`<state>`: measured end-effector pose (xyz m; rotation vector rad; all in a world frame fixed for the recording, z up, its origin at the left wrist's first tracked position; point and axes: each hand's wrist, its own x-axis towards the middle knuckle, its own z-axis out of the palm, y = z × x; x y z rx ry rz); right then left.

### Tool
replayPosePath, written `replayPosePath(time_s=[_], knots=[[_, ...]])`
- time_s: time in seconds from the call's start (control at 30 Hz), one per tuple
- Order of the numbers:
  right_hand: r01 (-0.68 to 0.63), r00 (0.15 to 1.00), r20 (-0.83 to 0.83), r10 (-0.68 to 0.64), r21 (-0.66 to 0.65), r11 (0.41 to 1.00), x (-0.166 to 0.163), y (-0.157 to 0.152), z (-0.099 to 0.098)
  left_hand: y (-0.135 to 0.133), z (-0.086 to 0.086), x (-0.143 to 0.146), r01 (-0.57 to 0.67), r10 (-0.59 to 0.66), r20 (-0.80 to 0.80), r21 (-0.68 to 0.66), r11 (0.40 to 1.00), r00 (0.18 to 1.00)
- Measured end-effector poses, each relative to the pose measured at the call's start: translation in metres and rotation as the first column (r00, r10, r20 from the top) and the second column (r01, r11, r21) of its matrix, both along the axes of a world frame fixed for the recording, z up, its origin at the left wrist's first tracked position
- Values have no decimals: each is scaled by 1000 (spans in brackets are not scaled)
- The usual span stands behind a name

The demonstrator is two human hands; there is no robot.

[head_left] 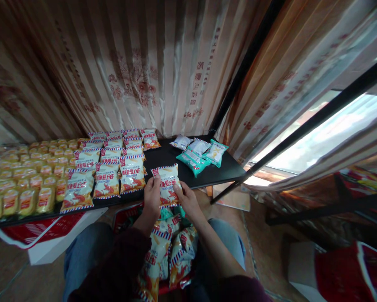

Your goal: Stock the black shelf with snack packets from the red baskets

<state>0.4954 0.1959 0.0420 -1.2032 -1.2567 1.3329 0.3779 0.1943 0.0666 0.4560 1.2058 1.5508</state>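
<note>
Both my hands hold one snack packet [167, 181] with a red, white and blue striped border, at the near edge of a black shelf [219, 170]. My left hand [152, 196] grips its left side and my right hand [186, 199] grips its right side, fingers closed on it. Rows of the same packets [113, 167] lie on the shelf just to the left. More such packets [167, 251] are piled in a red basket between my knees.
Several yellow packets [21, 176] fill the shelf's left part. Teal and white packets [201, 154] lie at its far right. Striped curtains hang behind. A black frame bar [301, 130] runs to the right. White boxes stand on the floor.
</note>
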Motion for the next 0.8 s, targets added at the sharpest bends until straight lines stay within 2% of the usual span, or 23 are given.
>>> replayPosePath(time_s=[0.17, 0.3, 0.4, 0.6, 0.8], knots=[[14, 998, 62, -17, 43, 999, 0, 12, -2, 6, -8, -2, -11, 9, -71, -21, 1000, 997], [-7, 993, 121, -4, 93, 996, 1, 24, 1, 5, -23, -1, -19, 32, -201, 68, 998, 979], [15, 989, 146, -30, 103, 995, 2, 38, 0, 1, -27, 2, 28, 2, -324, 88, 996, 946], [46, 977, 197, -78, 162, 986, 0, 71, -8, -1, -17, 6, 72, -51, -599, 11, 997, 799], [59, 985, 155, -78, 122, 991, -9, 98, -8, 18, -16, 1, 105, -105, -766, -49, 993, 634]])
